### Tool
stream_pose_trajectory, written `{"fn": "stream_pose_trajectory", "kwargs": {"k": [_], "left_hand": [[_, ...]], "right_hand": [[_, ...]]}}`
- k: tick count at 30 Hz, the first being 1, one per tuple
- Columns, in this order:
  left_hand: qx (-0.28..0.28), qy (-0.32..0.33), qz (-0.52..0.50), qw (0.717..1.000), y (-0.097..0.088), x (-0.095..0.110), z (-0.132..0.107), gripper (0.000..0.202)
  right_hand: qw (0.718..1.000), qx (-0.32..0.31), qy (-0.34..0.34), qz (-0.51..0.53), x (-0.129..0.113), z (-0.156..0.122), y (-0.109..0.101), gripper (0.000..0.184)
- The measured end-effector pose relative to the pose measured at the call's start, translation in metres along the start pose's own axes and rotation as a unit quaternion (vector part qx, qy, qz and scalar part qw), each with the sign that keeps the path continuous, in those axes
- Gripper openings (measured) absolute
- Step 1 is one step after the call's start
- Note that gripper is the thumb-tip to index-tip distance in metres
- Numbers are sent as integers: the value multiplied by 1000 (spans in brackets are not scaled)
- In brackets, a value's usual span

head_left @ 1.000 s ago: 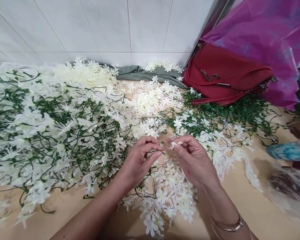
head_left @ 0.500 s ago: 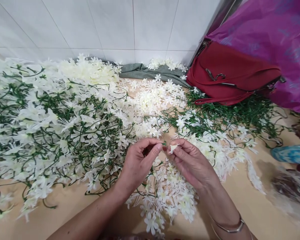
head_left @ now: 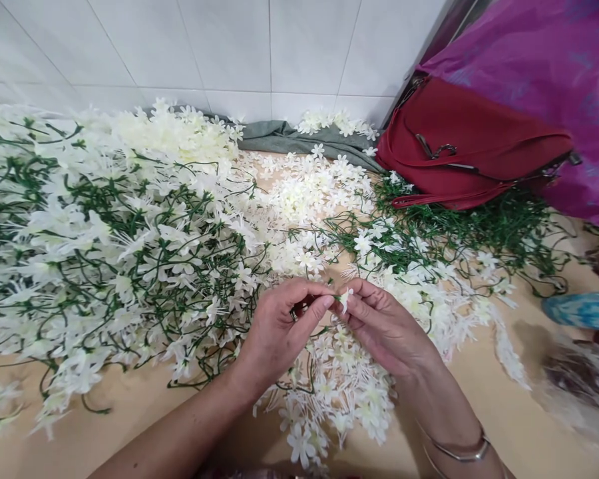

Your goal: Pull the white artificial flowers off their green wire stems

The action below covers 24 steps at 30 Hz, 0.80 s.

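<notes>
My left hand (head_left: 292, 316) pinches a thin green plastic stem (head_left: 336, 297) between thumb and forefinger. A small white artificial flower (head_left: 346, 301) sits in the fingertips of my right hand (head_left: 384, 322), its base meeting the stem tip. Both hands are closed and held close together over the table. Below them lies a heap of loose white petals and stamens (head_left: 342, 379). To the left spreads a big pile of white flowers on green stems (head_left: 130, 246). The lower part of the held stem is mostly hidden by my left fingers.
Bare green stems (head_left: 499, 219) lie under a red bag (head_left: 474, 146) at the right, beside a purple plastic bag (head_left: 569, 86). Loose white blossoms (head_left: 304, 189) cover the table's middle. A grey-green cloth (head_left: 274, 138) runs along the tiled wall (head_left: 219, 46). Clear plastic wrapping (head_left: 579, 379) lies at right.
The stem tip and the flower, apart half a second ago, are now together. My left fingers have moved slightly right, and the flower has turned more upright.
</notes>
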<state>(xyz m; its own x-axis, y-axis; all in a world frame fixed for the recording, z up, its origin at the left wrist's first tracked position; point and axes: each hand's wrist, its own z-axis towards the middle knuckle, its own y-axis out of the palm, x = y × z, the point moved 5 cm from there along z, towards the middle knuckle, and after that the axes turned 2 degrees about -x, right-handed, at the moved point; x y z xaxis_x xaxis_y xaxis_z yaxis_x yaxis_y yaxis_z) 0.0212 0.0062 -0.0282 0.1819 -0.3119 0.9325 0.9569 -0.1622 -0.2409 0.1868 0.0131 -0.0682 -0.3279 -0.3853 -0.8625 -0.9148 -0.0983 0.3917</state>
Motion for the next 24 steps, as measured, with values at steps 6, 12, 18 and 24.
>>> {"fn": "stream_pose_trajectory", "kwargs": {"k": [6,12,18,24], "left_hand": [[-41,-30,-9,999,2,-7,-1,14],[-66,-70,-73,993,7,-25,-5,17],[-63,-83,-85,991,11,-35,-8,21],[-51,-98,-99,989,14,-40,-9,21]], "right_hand": [[999,-22,20,-29,-1,2,2,34],[999,-21,44,-8,4,3,5,34],[999,-18,37,-6,6,4,5,34],[999,-26,39,5,5,5,9,34]]}}
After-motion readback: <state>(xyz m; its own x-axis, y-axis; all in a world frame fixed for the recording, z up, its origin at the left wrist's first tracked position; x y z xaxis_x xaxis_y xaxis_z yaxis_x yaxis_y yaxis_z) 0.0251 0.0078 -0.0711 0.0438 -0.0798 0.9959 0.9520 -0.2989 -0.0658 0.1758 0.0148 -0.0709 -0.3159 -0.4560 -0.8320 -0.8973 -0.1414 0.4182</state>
